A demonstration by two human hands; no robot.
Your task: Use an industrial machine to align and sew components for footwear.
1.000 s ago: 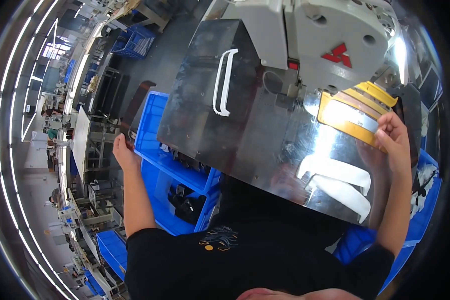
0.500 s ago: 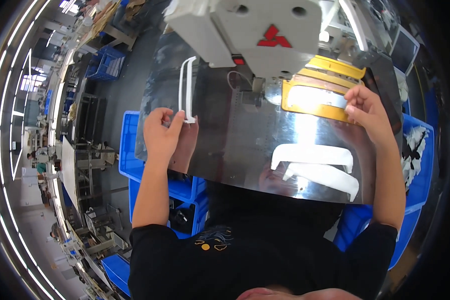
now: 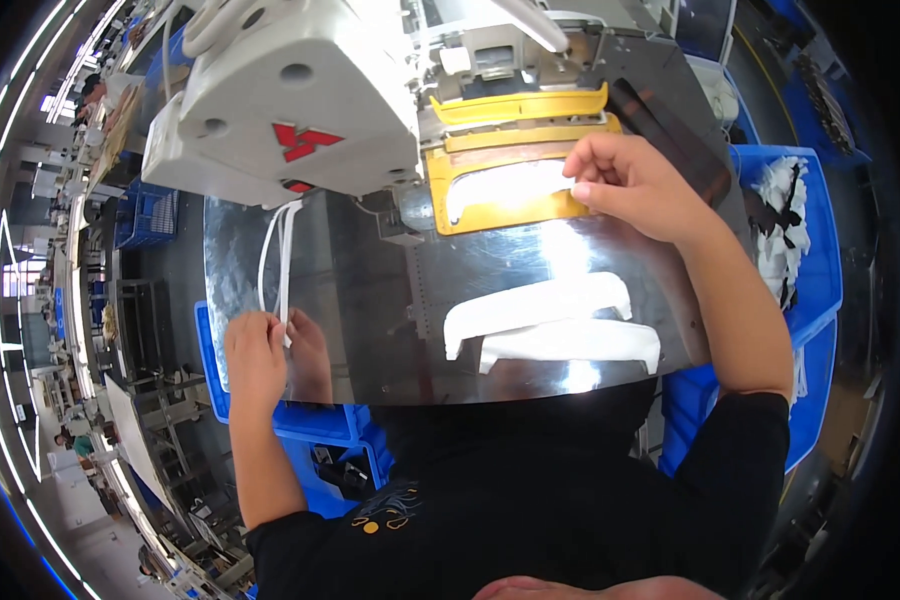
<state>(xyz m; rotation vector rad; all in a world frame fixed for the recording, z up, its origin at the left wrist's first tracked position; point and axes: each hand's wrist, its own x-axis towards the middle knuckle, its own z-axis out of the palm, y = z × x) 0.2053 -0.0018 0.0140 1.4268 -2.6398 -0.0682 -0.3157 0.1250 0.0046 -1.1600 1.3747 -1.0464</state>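
My left hand (image 3: 256,355) is at the left of the shiny metal table (image 3: 380,350). Its thumb and fingers close on the near end of a narrow, doubled white strip (image 3: 285,265), which stretches away from me. My right hand (image 3: 635,185) bends over the right end of a curved white piece (image 3: 510,182) in a yellow clamp frame (image 3: 442,215). Thumb and forefinger come together at that end; the fingers hide the exact contact. Nearer me, two curved white pieces lie partly overlapped, a farther one (image 3: 540,302) and a nearer one (image 3: 570,342).
A bulky white sewing machine head (image 3: 300,100) overhangs the table's far left part. Blue bins (image 3: 815,290) stand at the right, one holding white and black scraps. More blue bins (image 3: 315,425) sit below the left front edge. A dark strip (image 3: 670,140) lies right of the clamp.
My view has turned, so the machine and table appear farther left. My left hand has come nearer my body, now closed on the strip's end. The right hand stays at the clamped piece.
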